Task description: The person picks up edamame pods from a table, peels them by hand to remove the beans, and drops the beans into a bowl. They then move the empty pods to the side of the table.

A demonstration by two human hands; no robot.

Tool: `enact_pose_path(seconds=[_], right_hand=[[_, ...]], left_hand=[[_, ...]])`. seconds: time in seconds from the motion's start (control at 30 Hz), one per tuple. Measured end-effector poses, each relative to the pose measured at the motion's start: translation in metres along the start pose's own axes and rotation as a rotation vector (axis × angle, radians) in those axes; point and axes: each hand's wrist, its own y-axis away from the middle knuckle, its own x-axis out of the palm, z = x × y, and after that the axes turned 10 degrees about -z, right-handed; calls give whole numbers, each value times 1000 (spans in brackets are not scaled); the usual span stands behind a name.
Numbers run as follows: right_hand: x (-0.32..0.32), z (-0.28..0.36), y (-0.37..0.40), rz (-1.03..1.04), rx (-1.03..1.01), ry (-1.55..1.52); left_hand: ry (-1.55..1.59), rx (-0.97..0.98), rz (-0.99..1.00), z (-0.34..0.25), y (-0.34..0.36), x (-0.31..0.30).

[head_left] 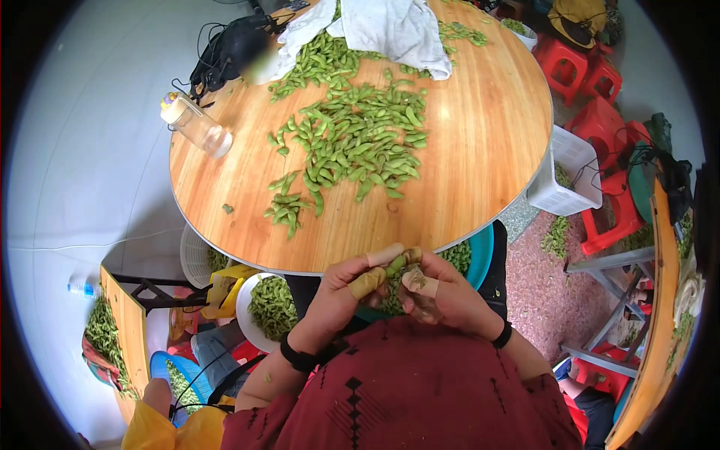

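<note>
Close to the near edge of the round table, my left hand (351, 286) and my right hand (442, 292) meet over my lap. Between their fingertips is a green soybean pod (394, 265), partly covered by the fingers. Pale coverings wrap some fingertips on both hands, and each wrist has a black band. Below the hands, a teal basin (486, 251) with shelled green beans (457, 256) is partly hidden by them. On the wooden table (480, 150), a loose heap of soybean pods (360, 139) spreads beyond my hands.
White cloths (397, 34) cover more pods at the back. A clear bottle (199, 127) stands at the table's left. Beside my left arm is a white bowl (245, 304) of pods. A white crate (566, 196) and red stools (562, 64) stand right. People sit nearby.
</note>
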Motion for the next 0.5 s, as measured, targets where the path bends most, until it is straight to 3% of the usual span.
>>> enact_pose_path(seconds=[0.07, 0.33, 0.4, 0.43, 0.5], right_hand=[[4, 2, 2, -59, -63, 211], [9, 3, 1, -84, -92, 265], [8, 2, 1, -96, -109, 284], [7, 2, 1, -82, -113, 311], [5, 1, 2, -70, -114, 337]], left_hand=[[-76, 29, -49, -6, 2, 5], [-281, 196, -83, -8, 3, 7], [-507, 399, -93, -7, 4, 6], [-507, 398, -91, -4, 4, 4], [-780, 776, -15, 1, 4, -3]])
